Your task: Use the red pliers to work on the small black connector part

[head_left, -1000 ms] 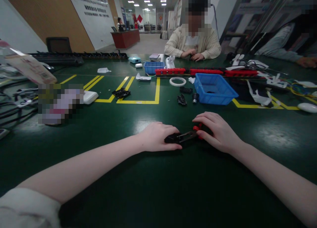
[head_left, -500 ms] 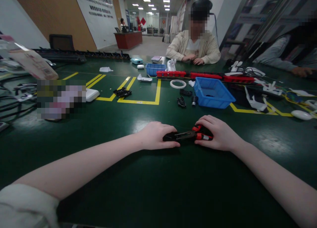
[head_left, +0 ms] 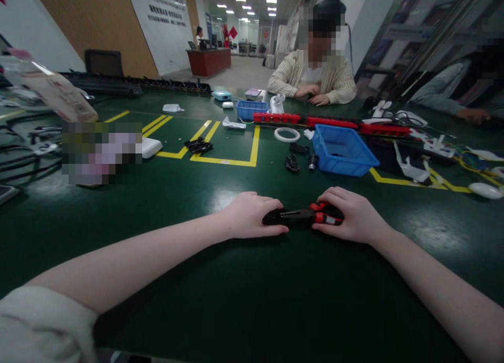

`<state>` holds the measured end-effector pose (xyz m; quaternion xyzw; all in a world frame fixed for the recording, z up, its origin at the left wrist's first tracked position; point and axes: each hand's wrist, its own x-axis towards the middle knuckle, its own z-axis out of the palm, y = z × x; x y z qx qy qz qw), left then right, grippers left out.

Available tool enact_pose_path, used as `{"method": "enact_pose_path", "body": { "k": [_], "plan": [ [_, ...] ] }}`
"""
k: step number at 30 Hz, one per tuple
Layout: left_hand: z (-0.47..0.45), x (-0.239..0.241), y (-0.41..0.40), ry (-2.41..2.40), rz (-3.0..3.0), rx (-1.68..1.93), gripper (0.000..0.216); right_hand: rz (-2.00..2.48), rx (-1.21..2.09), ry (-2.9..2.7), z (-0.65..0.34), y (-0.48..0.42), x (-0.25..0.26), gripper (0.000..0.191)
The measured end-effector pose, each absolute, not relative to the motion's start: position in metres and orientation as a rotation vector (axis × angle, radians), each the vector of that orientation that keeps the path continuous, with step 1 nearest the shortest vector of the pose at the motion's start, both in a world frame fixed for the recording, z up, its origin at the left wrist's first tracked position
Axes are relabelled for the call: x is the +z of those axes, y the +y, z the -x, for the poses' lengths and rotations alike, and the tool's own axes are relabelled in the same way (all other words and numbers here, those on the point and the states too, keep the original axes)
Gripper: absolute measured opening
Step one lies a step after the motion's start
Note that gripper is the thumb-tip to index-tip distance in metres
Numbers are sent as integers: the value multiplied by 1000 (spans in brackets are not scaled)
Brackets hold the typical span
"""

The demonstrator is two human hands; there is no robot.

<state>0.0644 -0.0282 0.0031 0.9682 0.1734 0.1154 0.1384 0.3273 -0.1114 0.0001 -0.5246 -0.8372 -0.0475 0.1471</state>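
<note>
My right hand (head_left: 356,213) is wrapped round the red handles of a pair of long-nosed pliers (head_left: 304,214), whose dark jaws point left. Between the thumb and fingers of my left hand (head_left: 246,214) is a small black part (head_left: 272,217). The plier tips reach the right end of this part; whether they grip it I cannot tell. Both hands are low over the dark green tabletop (head_left: 252,284). Beyond them lie a clump of black pieces (head_left: 292,163), a black block (head_left: 299,148) and a short dark cylinder (head_left: 313,162).
A blue bin (head_left: 346,166) stands beyond my right hand, with a white tape ring (head_left: 287,134) to its left. Red strips (head_left: 333,122) run behind it. Black pieces (head_left: 199,145) lie by yellow tape lines. A person (head_left: 315,82) sits opposite; another is at right.
The plier jaws look closer together and their tips meet the black part's end. Both hands keep their holds. The whole view has shifted slightly.
</note>
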Motion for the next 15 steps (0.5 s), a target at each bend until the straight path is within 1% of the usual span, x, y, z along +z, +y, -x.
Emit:
{"method": "enact_pose_path", "body": {
  "k": [8,15],
  "plan": [
    [-64,3,-26,471,-2785,299,42,1571,-58,-2397,-320,-112,5,33],
    [-62,1,-23,444,-2774,295,42,1588,-2,-2374,-319,-114,5,33]
  ]
}}
